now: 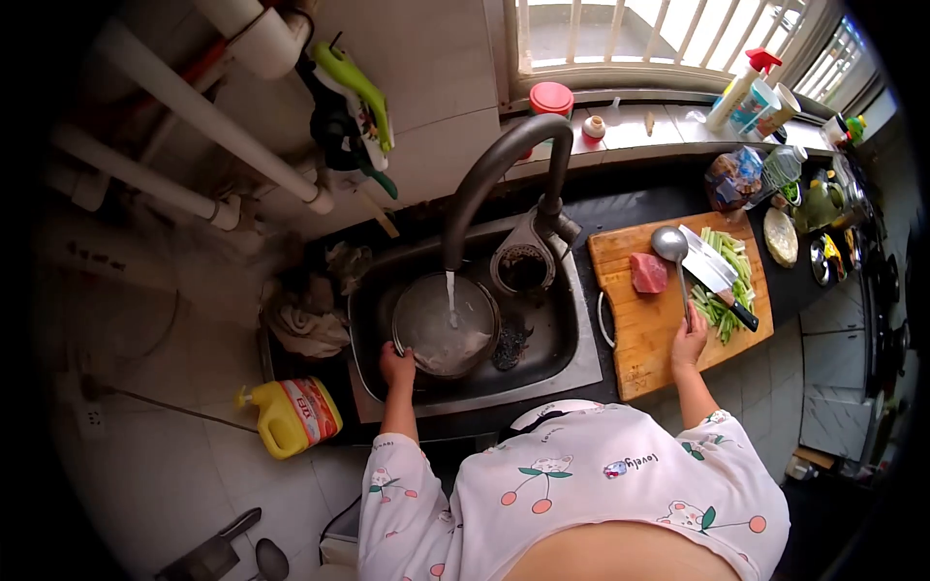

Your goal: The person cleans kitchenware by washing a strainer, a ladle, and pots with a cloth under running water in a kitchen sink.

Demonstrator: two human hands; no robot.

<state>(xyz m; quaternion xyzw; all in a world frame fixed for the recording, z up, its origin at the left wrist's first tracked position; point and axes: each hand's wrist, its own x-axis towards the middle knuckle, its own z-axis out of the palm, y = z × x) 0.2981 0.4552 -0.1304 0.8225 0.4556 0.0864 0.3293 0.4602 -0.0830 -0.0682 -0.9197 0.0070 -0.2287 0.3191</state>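
- Left hand [396,366]: closed on the lower-left rim of the pot [498,329]; how firmly, cannot tell.
- Pot: in the sink [584,351], centre of frame, up and right of the left hand. Water [450,290] from the tap [475,179] falls into it; pale pieces show in the cloudy liquid.
- Right hand [689,341]: closed round the lower end of the ladle [668,243] handle, no gap seen.
- Ladle: over the board [632,353], right of centre. Long axis near vertical in frame, bowl pointing up, slightly left of the grip.
- Key relation: pot lies left of the ladle, well apart, with the sink's right edge between. Left hand nearer the pot.
- Meat [649,274]: just left of the ladle; knife [717,266] just right.
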